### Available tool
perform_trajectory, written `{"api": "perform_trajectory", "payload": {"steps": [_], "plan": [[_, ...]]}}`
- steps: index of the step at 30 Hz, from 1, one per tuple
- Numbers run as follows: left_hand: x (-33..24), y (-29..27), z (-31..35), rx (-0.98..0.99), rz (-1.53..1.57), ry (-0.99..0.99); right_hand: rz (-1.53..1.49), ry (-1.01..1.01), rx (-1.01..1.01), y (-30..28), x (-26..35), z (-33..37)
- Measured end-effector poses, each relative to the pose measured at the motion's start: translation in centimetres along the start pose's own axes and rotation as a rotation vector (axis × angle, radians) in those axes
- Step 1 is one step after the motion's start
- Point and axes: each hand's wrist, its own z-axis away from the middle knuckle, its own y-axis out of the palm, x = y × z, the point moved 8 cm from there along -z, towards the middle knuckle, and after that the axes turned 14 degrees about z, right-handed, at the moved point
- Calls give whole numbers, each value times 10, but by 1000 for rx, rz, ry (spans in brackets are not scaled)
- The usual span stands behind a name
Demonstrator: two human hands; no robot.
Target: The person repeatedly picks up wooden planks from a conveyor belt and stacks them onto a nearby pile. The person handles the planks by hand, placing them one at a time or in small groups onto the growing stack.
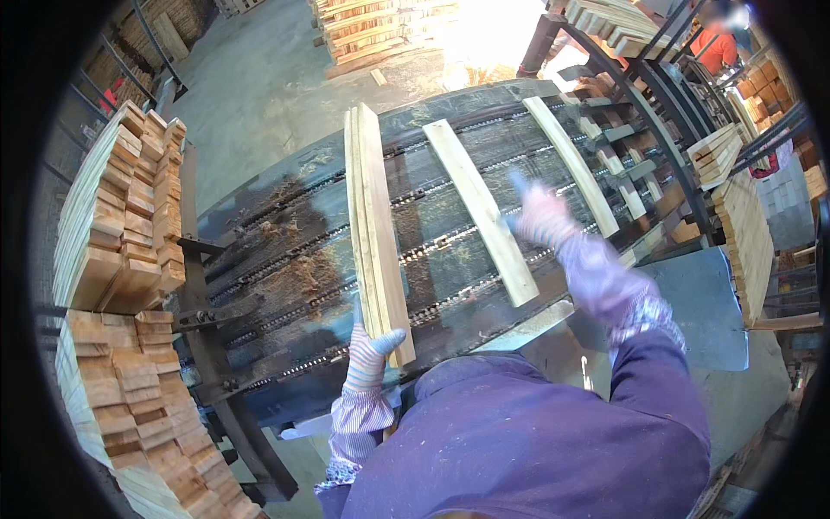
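My left hand (pixel 367 362), in a striped glove, is closed round the near end of a few long wooden boards (pixel 370 225) held together, its thumb across their top. They lie lengthwise away from me over the chain conveyor (pixel 303 251). A single pale board (pixel 481 212) lies on the chains in the middle, just left of my right hand (pixel 546 216). That gloved hand is smeared by motion, but its fingers look stretched and apart, with no board in them. Farther right, another single board (pixel 572 166) lies across the chains.
Tall stacks of cut boards (pixel 121 251) stand along the left, beside a dark metal frame (pixel 212 346). More timber is piled on the floor (pixel 251 86) beyond the conveyor. At right are a blue-grey metal sheet (pixel 705 303), curved metal bars (pixel 644 104) and a distant person in orange (pixel 714 48).
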Motion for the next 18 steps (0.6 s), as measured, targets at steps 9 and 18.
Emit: {"api": "perform_trajectory", "payload": {"steps": [9, 18], "plan": [[73, 53, -6, -6, -104, 17, -708, -91, 294, 125, 48, 126], [183, 47, 3, 60, -1082, -126, -736, -597, 621, 202, 66, 157]]}}
